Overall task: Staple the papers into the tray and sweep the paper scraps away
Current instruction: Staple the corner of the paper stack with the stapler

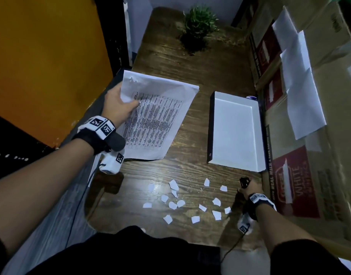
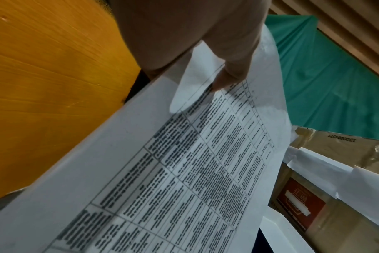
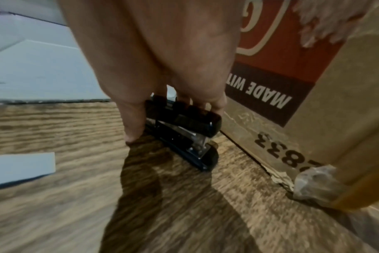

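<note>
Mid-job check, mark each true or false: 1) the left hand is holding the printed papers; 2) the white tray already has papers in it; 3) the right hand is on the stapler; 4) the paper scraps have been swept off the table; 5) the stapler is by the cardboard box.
1) The left hand grips the printed papers at their corner: true.
2) The white tray holds papers: false, its inside shows nothing.
3) The right hand grips the black stapler: true.
4) The paper scraps are swept away: false, they lie scattered on the table.
5) The stapler is beside the cardboard box: true.
</note>
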`<state>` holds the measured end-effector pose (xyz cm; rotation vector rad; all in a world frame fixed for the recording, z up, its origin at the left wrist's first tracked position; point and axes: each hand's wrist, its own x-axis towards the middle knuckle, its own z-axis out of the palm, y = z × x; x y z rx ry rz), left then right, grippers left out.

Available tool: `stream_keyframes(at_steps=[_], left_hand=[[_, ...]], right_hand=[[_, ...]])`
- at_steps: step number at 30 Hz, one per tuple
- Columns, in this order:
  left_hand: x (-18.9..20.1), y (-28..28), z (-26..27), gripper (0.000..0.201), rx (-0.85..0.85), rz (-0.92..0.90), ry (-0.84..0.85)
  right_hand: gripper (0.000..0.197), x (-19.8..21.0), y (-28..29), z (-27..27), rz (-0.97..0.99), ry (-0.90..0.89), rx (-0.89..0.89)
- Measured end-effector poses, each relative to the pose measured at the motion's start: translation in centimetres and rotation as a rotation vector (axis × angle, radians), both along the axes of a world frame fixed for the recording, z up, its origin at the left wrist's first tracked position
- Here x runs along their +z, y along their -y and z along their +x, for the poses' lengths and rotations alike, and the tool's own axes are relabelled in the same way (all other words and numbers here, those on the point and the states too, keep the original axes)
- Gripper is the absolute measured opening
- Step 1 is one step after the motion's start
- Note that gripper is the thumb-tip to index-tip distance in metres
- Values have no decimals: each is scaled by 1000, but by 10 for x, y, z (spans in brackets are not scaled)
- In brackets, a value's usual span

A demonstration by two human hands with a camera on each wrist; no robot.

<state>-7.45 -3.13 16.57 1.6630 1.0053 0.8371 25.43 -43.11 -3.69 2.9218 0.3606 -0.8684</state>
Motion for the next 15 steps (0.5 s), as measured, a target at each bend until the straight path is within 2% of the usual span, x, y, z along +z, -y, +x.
stream_keyframes(at_steps=[2,5,7,10,11,13,15], left_hand=[[0,1,2,40,-16,-16,29],[2,2,4,50,-49,-3,50],[3,5,5,51,-58,0,75],[9,6,0,47,-78,-21,111],[11,6,-2,46,-86,-35,126],[15,6,-6,47,-98,-59,136],[15,6,-9,48,-99,-82,137]], right_hand=[[38,-7,2,6,-18,13,16],[29,25,-16,-8,78,-17,-31],[32,44,-34,-21,332,-93,-152],[40,93,-87,-55,868,-317,-333],[48,113,-106,-67,1025,-388,-339],[61,156,-144,-93,1184,-465,-222],[42,203,-185,-125,1245,-386,39]])
